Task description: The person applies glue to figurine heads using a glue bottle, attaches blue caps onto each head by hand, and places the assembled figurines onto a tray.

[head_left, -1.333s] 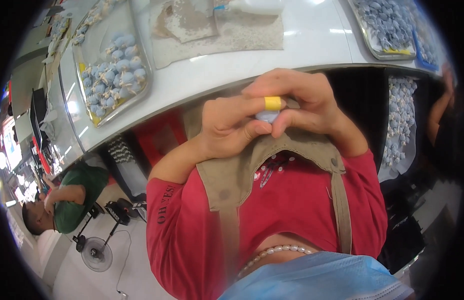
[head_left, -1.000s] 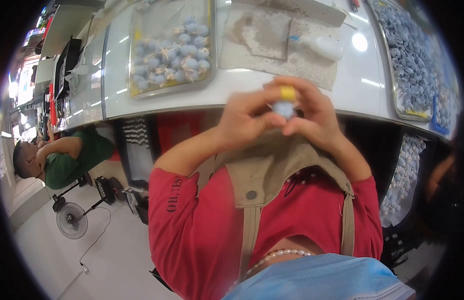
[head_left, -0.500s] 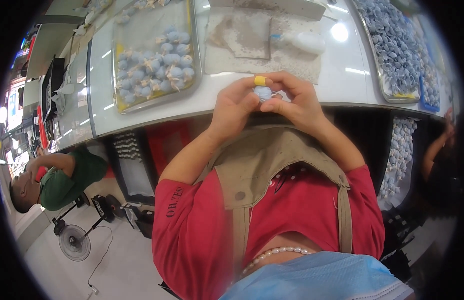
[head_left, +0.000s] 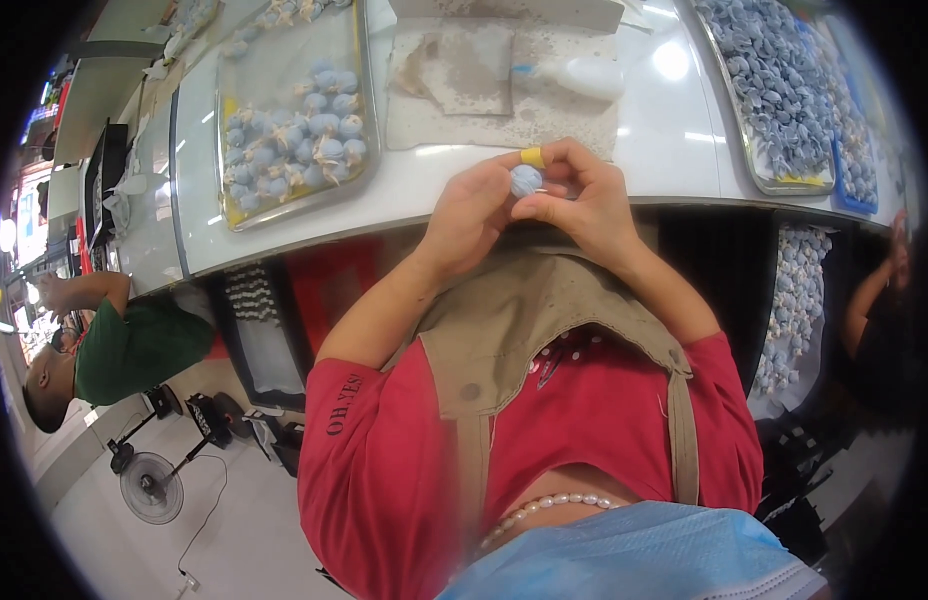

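A small pale blue ball with ridges is held between my two hands, just off the table's front edge. My left hand is closed, its fingers against the ball's left side. From the right, my right hand pinches it with the thumb below and the index finger arched above. A yellow band wraps a fingertip over the ball; it looks like the right index finger. Parts of the fingers behind the ball are hidden.
Left on the white table, a see-through tray holds several blue balls with beige tips. A stained board bears a white bottle. Blue-grey pieces fill a right-hand tray. A co-worker in green sits left, near a fan.
The ball has turned and shows more of its ridged surface. My left thumb has drawn back from its front. The co-worker's arm has moved forward, away from the head.
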Motion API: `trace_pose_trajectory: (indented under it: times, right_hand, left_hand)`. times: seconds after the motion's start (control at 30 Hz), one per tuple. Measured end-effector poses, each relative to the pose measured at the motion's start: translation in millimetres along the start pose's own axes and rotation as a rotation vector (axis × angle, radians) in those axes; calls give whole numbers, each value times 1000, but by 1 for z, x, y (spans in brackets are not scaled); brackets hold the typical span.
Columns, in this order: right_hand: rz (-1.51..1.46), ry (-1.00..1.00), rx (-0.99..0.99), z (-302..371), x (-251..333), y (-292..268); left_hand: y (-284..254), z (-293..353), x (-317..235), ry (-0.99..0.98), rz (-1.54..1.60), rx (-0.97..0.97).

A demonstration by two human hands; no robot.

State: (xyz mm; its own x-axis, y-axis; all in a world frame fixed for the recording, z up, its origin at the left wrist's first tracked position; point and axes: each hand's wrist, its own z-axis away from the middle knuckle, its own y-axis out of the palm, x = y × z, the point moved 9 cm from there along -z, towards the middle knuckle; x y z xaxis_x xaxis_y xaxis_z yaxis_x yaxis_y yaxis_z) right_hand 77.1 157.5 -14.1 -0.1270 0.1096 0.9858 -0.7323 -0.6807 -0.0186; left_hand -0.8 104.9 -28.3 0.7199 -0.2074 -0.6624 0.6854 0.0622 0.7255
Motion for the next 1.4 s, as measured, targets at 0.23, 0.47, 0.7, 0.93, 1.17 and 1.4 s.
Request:
trace_pose_trajectory:
  times: [0.23,0.47,0.7,0.93,1.17,1.4]
  right_hand:
    - [52,22,-20,0,-2,-2]
    - [-57,32,-44,0,-9,1]
    - [-85,7,-121,2,-8,-3]
    - [-167,-36,-112,5,-7,-3]
    - [-166,-121,-117,6,6,-1]
    - [215,-456,-79,12,30,-5]
  left_hand:
    - [-3,-2,5,22,6,13]
    - [4,-1,1,-12,14,16]
    - [4,-1,4,-42,24,19]
    - [1,-1,5,-24,-61,-35]
    - [8,-3,-1,12,-76,-18]
    - [10,-1,15,-114,66,-65]
